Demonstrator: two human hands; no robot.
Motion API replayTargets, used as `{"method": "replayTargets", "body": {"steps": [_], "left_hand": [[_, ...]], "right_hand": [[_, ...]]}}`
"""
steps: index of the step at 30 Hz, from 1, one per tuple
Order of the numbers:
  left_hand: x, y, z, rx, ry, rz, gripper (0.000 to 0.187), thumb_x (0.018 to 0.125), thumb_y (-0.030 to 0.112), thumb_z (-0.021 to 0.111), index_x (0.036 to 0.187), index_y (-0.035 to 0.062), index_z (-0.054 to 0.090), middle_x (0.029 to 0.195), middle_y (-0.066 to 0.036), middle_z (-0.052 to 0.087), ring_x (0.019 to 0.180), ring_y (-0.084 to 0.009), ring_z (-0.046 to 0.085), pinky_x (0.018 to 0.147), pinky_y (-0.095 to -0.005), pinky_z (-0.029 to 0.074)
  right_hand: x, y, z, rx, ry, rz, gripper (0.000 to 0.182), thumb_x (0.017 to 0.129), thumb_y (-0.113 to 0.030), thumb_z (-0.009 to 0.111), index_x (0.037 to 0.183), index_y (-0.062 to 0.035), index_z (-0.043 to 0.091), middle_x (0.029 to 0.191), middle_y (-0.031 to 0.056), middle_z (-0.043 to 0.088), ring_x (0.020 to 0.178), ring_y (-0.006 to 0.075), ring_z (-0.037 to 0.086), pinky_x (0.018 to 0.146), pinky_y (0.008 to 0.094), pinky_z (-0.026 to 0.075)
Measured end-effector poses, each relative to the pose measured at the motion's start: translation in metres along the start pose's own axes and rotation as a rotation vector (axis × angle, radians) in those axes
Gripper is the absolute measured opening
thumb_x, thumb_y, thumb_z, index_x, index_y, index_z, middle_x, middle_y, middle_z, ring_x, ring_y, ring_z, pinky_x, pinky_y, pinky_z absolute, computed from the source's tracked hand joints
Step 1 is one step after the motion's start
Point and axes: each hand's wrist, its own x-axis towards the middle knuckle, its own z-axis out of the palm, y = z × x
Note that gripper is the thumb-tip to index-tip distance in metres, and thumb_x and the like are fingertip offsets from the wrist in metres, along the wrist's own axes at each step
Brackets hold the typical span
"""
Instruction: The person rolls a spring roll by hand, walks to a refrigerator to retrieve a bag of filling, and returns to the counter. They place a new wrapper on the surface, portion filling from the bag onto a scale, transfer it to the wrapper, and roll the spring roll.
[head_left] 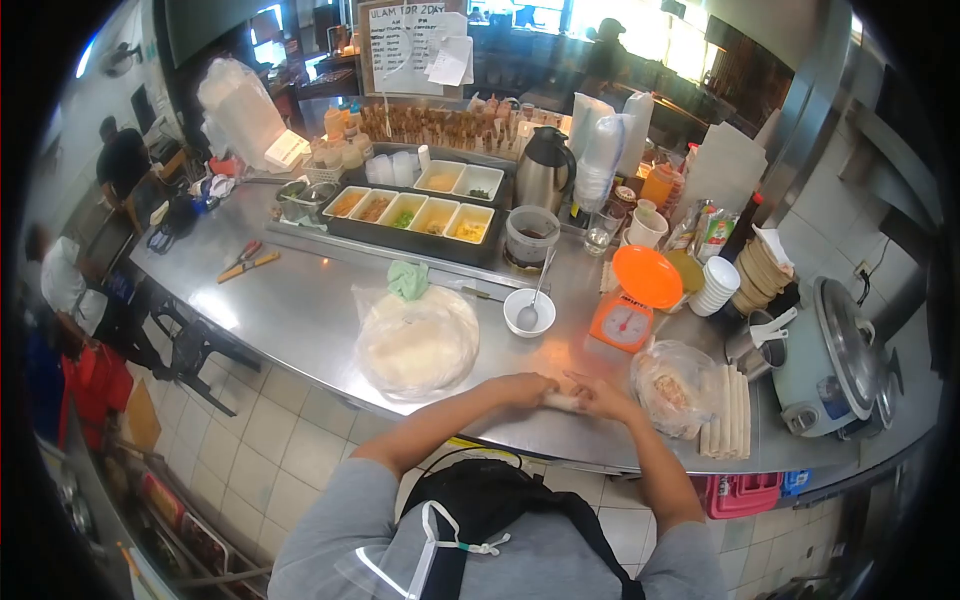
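Near the front edge of the steel counter, an uncooked spring roll (562, 402) lies between my hands. My left hand (530, 388) has its fingers curled over the roll's left end. On the other end, my right hand (597, 396) is closed with bent fingers. To the right are a plastic bag of filling (672, 385) and a row of finished spring rolls (726, 415). Left of my hands, a stack of round wrappers (418, 345) sits in clear plastic, a green cloth (408, 280) at its top edge. A white bowl (529, 318) holds a spoon (538, 296).
An orange kitchen scale (622, 322) stands beyond my right hand. Farther back are a black topping tray (400, 238) and a steel flask (546, 170). A large cooker (830, 360) is at right. Scissors and a knife (248, 267) lie at left; a person (75, 280) is beyond.
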Motion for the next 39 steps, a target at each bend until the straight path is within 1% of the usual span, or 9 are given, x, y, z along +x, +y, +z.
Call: {"method": "replayTargets", "body": {"steps": [3, 6, 11, 16, 19, 29, 32, 34, 39], "left_hand": [[-0.022, 0.005, -0.035, -0.504, -0.535, 0.160, 0.034, 0.090, 0.019, 0.055, 0.118, 0.0008, 0.054, 0.112, -0.009, 0.059, 0.105, -0.0176, 0.053, 0.093, -0.0318, 0.040], [-0.054, 0.028, -0.076, -0.988, -0.561, 0.079, 0.033, 0.093, 0.019, 0.053, 0.121, 0.0019, 0.052, 0.109, -0.006, 0.058, 0.103, -0.0131, 0.052, 0.090, -0.0297, 0.042], [-0.067, 0.050, -0.105, -1.330, -0.473, 0.180, 0.038, 0.090, 0.018, 0.056, 0.125, 0.0065, 0.047, 0.104, -0.003, 0.057, 0.096, -0.0117, 0.054, 0.085, -0.0292, 0.045], [-0.050, 0.089, -0.074, -0.882, 0.510, 0.237, 0.045, 0.082, 0.011, 0.065, 0.121, 0.0013, 0.046, 0.105, -0.006, 0.058, 0.096, -0.0133, 0.056, 0.083, -0.0299, 0.046], [-0.018, 0.093, -0.048, -1.087, 0.829, 0.212, 0.047, 0.082, 0.006, 0.062, 0.125, 0.0006, 0.042, 0.106, -0.006, 0.055, 0.090, -0.0111, 0.055, 0.076, -0.0254, 0.047], [-0.047, 0.090, -0.057, -0.992, 0.787, 0.036, 0.023, 0.083, 0.009, 0.062, 0.103, 0.0011, 0.056, 0.085, -0.002, 0.060, 0.076, -0.0078, 0.055, 0.067, -0.0223, 0.044], [-0.060, 0.078, -0.059, -1.002, 0.611, 0.050, 0.025, 0.081, 0.011, 0.064, 0.103, 0.0013, 0.056, 0.083, -0.002, 0.058, 0.073, -0.0076, 0.053, 0.065, -0.0228, 0.044], [-0.071, 0.069, -0.063, -1.118, 0.171, -0.050, 0.030, 0.079, 0.014, 0.065, 0.106, 0.0043, 0.056, 0.084, -0.001, 0.057, 0.077, -0.0098, 0.053, 0.071, -0.0242, 0.044], [-0.097, 0.075, -0.051, -1.095, 0.452, 0.063, 0.026, 0.080, 0.017, 0.066, 0.101, 0.0040, 0.057, 0.078, 0.001, 0.054, 0.074, -0.0089, 0.053, 0.068, -0.0234, 0.044]], "right_hand": [[-0.021, -0.015, -0.032, 0.587, -0.329, 0.012, 0.074, 0.079, -0.030, 0.070, 0.141, -0.0152, 0.033, 0.122, 0.0184, 0.055, 0.101, 0.0256, 0.060, 0.089, 0.0360, 0.047], [-0.054, -0.080, -0.067, 1.603, -0.420, -0.184, 0.098, 0.071, -0.040, 0.076, 0.145, -0.0119, 0.019, 0.124, 0.0235, 0.052, 0.100, 0.0276, 0.062, 0.083, 0.0320, 0.051], [-0.042, -0.117, -0.079, 1.149, 0.177, -0.394, 0.083, 0.076, -0.024, 0.074, 0.142, -0.0088, 0.026, 0.114, 0.0193, 0.060, 0.085, 0.0202, 0.063, 0.071, 0.0312, 0.052], [-0.024, -0.169, -0.062, 0.837, 0.493, -0.227, 0.063, 0.075, -0.013, 0.073, 0.130, -0.0085, 0.042, 0.101, 0.0117, 0.063, 0.073, 0.0122, 0.059, 0.063, 0.0255, 0.049], [-0.010, -0.171, -0.043, 0.421, 0.539, -0.235, 0.059, 0.072, -0.013, 0.074, 0.125, -0.0086, 0.047, 0.102, 0.0069, 0.061, 0.079, 0.0119, 0.059, 0.065, 0.0268, 0.047], [-0.028, -0.197, -0.079, -0.281, 0.627, -0.448, 0.033, 0.068, -0.017, 0.075, 0.096, -0.0078, 0.060, 0.116, 0.0106, 0.052, 0.103, 0.0284, 0.054, 0.085, 0.0345, 0.044], [-0.021, -0.193, -0.077, -0.197, 0.496, -0.434, 0.031, 0.068, -0.015, 0.076, 0.092, -0.0043, 0.059, 0.114, 0.0089, 0.054, 0.107, 0.0259, 0.051, 0.089, 0.0364, 0.042], [-0.011, -0.183, -0.073, -0.084, 0.311, -0.468, 0.028, 0.068, -0.013, 0.076, 0.088, -0.0013, 0.059, 0.104, 0.0092, 0.059, 0.098, 0.0263, 0.056, 0.086, 0.0347, 0.044], [0.000, -0.198, -0.056, -0.043, 0.192, -0.294, 0.023, 0.068, -0.008, 0.074, 0.084, 0.0011, 0.060, 0.093, 0.0090, 0.063, 0.089, 0.0249, 0.060, 0.081, 0.0310, 0.046]]}}
